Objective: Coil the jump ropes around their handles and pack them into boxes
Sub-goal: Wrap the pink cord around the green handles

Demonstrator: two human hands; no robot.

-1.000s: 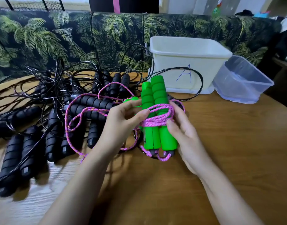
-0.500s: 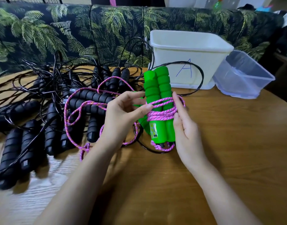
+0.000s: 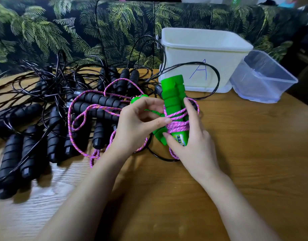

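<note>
Right hand (image 3: 195, 148) clasps green ribbed foam handles (image 3: 172, 91) — light, likely squashy. Left hand (image 3: 134, 126) pinches pink braided rope (image 3: 176, 126) — limp — at the wraps.

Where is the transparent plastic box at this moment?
In the head view the transparent box stands at the far right of the wooden table, just to the right of the white box marked A.
</note>
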